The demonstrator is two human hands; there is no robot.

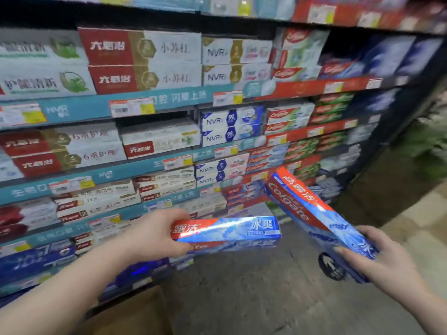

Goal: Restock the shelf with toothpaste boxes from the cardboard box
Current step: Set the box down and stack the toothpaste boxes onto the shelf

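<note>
My left hand (154,234) grips the red end of a blue and red toothpaste box (232,232), held level in front of the lower shelves. My right hand (377,257) holds the near end of a second blue and red Colgate box (307,204), which slants up toward the shelf. A brown cardboard box (130,315) shows at the bottom edge, below my left forearm. The shelf (135,105) rises in several tiers packed with toothpaste boxes.
Teal and red price strips (314,87) run along the shelf edges. A small black wheel (330,265) sits on the grey floor (242,298) below the right box. The shelf's dark end panel and green plants (428,143) lie at the right.
</note>
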